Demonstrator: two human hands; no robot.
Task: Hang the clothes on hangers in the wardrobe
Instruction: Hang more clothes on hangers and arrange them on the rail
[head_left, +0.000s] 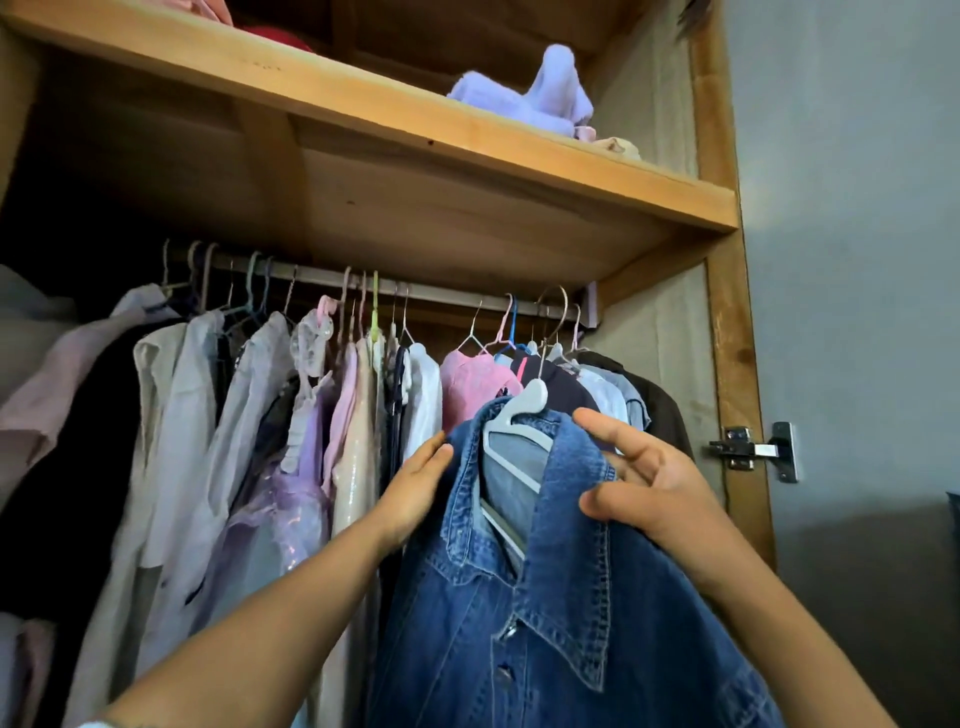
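Note:
A blue denim jacket (519, 623) hangs on a white hanger (522, 408) whose metal hook reaches up to the wardrobe rod (447, 297) near its right end. My left hand (415, 493) lies with straight fingers against the jacket's left shoulder. My right hand (644, 483) grips the jacket's right shoulder by the collar, with fingers curled and thumb on the denim. Several other garments hang along the rod, among them a pink top (475, 384) and a lilac dress (280, 499); they crowd in behind the jacket.
A wooden shelf (467, 150) runs just above the rod and carries a lavender fluffy cloth (524, 93). The wardrobe's right side panel (737, 364) bears a metal hinge (753, 449). A grey wall (857, 260) lies beyond it.

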